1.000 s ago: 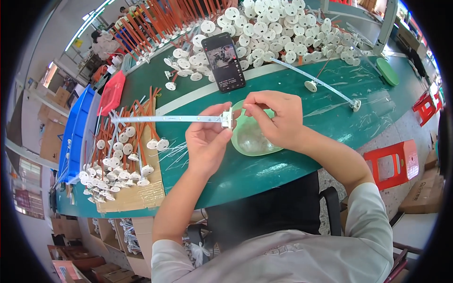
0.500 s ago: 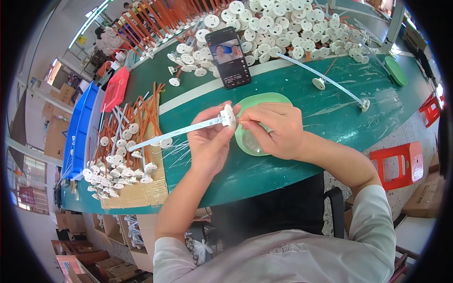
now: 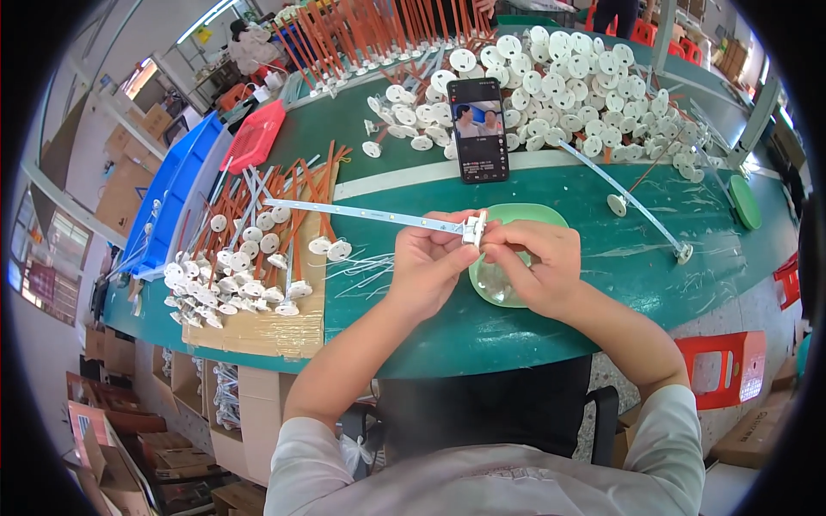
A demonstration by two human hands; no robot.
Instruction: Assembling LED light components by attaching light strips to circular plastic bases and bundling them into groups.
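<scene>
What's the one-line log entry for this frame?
left hand: holds white strip near its end cap | right hand: fingertips on end cap | below hands: green dish | phone behind

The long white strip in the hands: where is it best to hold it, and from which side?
Hold the white strip near its right end, just left of the small white end piece, where the left hand has its grip now. Come from below, the person's side: the strip juts far left over the green table, so a grip there probably steadies it.
</scene>
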